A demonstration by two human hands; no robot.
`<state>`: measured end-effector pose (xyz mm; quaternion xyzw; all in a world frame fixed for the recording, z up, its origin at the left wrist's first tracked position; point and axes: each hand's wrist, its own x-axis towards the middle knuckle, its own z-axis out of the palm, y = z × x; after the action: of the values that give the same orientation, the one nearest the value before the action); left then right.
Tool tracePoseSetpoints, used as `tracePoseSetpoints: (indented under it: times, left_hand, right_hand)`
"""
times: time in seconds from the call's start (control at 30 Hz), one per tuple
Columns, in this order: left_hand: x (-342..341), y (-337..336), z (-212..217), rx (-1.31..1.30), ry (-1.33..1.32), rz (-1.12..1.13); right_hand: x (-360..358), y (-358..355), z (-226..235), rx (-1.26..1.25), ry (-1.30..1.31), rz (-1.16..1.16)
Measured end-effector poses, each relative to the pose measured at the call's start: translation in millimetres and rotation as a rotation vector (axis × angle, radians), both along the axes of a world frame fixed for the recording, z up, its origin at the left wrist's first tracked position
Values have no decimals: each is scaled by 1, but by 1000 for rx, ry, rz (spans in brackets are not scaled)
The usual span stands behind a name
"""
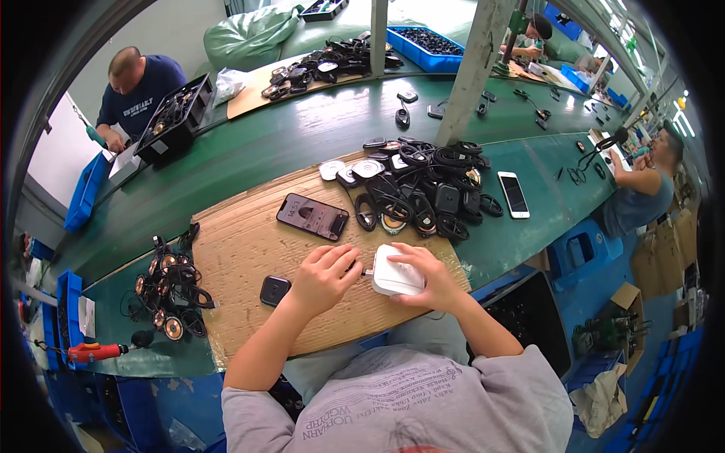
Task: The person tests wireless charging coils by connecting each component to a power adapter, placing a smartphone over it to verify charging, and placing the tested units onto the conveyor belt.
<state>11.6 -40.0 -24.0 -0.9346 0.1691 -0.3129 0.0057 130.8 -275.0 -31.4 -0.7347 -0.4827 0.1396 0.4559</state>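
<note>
My right hand (434, 278) grips a white square block with rounded corners (393, 278), holding it just above the cardboard sheet (242, 226). At the block's left side, the closed fingers of my left hand (323, 281) hold a small cable plug (368, 272). The plug meets or nearly meets the block; whether it is fully in, I cannot tell. Beside my left wrist lies a black square puck (275, 291). A dark smartphone (313, 217) with its screen lit rests beyond my hands. Behind the block spreads a pile of black coiled cables with round and square pucks (423, 189).
Another cable pile (170, 291) and a red power screwdriver (97, 352) are at the left. A white phone (513, 195) lies right on the green bench. A metal post (476, 72) rises behind the pile. Co-workers sit across the bench (140, 87) and at right (649, 177).
</note>
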Motion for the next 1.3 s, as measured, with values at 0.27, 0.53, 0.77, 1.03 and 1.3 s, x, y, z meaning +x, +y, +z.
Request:
tracePoseSetpoints:
  times: [0.27, 0.53, 0.77, 1.03, 1.3]
  left_hand:
    - [0, -8, 2, 45, -28, -22]
    - [-2, -21, -10, 143, -22, 19]
    - [-10, -11, 0, 63, 243, 148]
    - [-87, 16, 15, -19, 515, 744]
    - [-107, 20, -21, -572, 201, 662]
  right_hand:
    - [5, -6, 4, -45, 180, 70]
    - [-8, -4, 5, -128, 163, 30]
    - [-11, 15, 3, -144, -259, -45]
    - [22, 67, 4, 22, -575, -24]
    - [50, 184, -23, -114, -603, 51]
